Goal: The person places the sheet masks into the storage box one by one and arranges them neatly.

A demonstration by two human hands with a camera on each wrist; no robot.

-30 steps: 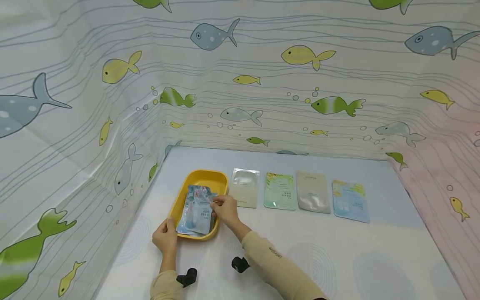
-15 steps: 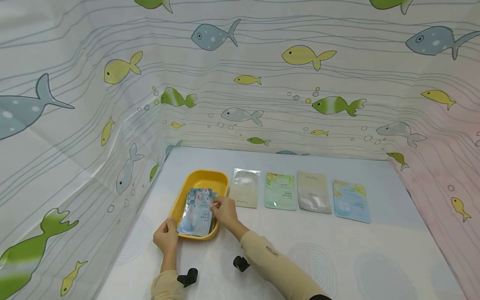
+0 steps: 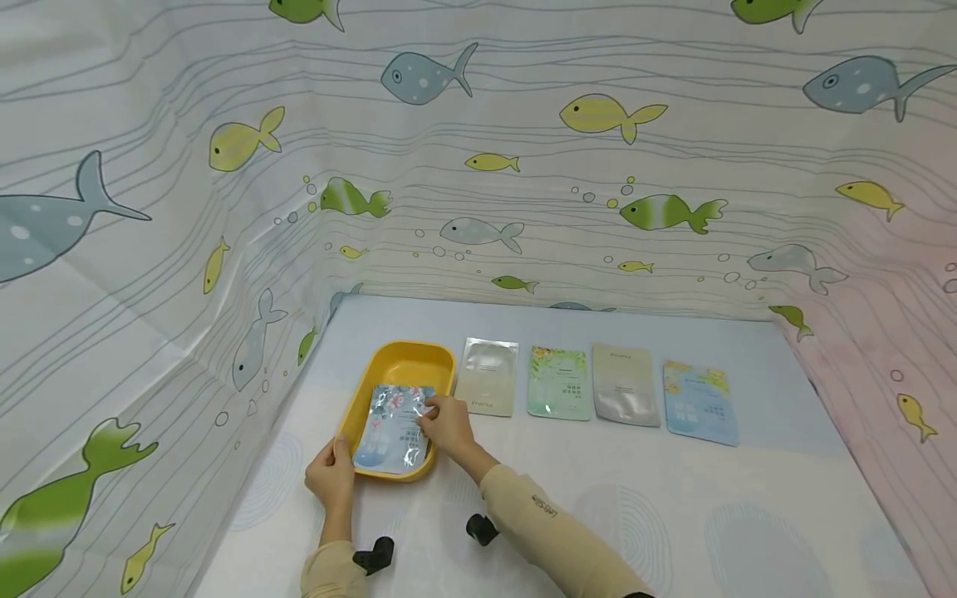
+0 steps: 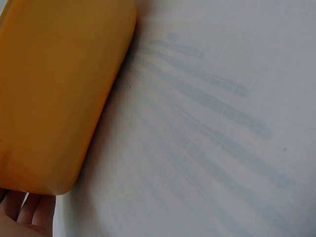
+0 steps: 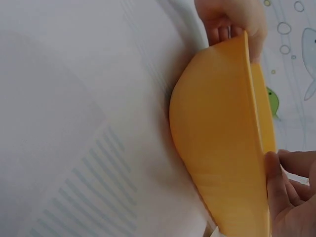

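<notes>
A yellow plastic bin (image 3: 409,370) stands on the left of the table. My left hand (image 3: 329,475) grips its near left rim; in the right wrist view the thumb reaches inside and the fingers curl under the wall. Inside lies a blue face mask packet (image 3: 390,432) with pink flowers, covering anything beneath it. My right hand (image 3: 449,425) reaches over the bin's right rim and pinches the packet's right edge between thumb and fingers. In the right wrist view the bin's wall (image 5: 217,128) hides the packet from sight.
Right of the bin lie a silver-topped beige packet (image 3: 488,378), a green packet (image 3: 559,382), another beige packet (image 3: 625,384) and a blue packet with yellow flowers (image 3: 700,402), in a row. A fish-patterned curtain (image 3: 553,199) encloses the table's back and sides.
The blue flowered packet has lowered towards me and turned, and now lies flatter in the bin. My right hand has shifted only slightly with it. The left hand stays on the rim.
</notes>
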